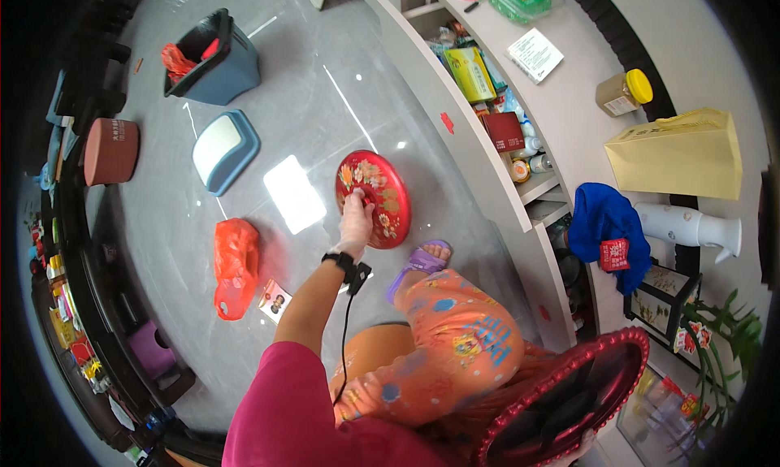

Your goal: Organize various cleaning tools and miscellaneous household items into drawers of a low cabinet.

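Observation:
My left hand (356,226), with a black strap and small device at the wrist, grips the central knob of a round red lid (392,192). Gold and pale flowers decorate the lid, which is held out over the grey floor in front of my legs. At the lower right, a deep red round tray (631,343) with a beaded rim is tipped up beside my knee. Only a sliver of my right hand (582,451) shows at the tray's lower rim; the rest is hidden behind it. The tray's dark inside has dividers.
A blue-grey bin (236,67) with red bags, its separate lid (225,152), a red plastic bag (236,264) and a photo card (275,300) are on the floor. An open, filled drawer (455,114) juts out at right. A yellow paper bag (678,154) stands on the cabinet.

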{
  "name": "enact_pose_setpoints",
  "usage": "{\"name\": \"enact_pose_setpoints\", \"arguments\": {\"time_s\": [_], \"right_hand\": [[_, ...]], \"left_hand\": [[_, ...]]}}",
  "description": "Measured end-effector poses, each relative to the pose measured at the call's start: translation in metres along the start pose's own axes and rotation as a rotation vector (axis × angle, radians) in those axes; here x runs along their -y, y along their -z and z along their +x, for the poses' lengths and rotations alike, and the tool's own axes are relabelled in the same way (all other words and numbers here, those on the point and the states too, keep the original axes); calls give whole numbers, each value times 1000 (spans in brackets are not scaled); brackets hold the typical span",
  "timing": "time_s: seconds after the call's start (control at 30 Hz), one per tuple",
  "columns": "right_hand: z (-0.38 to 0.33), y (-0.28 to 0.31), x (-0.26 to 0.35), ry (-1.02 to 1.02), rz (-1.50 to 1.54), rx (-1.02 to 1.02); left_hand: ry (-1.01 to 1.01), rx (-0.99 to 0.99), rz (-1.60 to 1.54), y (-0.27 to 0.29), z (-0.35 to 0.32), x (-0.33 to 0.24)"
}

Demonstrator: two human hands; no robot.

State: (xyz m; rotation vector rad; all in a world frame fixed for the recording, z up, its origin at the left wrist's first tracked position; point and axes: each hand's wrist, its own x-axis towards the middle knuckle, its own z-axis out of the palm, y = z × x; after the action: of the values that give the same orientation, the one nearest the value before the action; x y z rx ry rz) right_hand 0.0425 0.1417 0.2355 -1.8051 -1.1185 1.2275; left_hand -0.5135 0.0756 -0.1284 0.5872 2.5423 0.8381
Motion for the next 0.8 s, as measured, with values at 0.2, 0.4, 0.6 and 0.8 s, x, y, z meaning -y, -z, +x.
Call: {"name": "enact_pose_setpoints", "arguments": {"time_s": [0.2,0.4,0.6,0.8], "right_hand": [[-18,-57,26,-212,416,191],[-42,-76,31,-73,505,367],[-56,-88,29,-43,558,434],[-67,-90,31,-13,715,472]], "left_hand": [[309,443,-1826,144,-62,-18],[-46,456,-1566,278,-130,-98],[-193,253,-1241,347,-203,-180],[-268,361,-1254,358,-235,-212]]}}
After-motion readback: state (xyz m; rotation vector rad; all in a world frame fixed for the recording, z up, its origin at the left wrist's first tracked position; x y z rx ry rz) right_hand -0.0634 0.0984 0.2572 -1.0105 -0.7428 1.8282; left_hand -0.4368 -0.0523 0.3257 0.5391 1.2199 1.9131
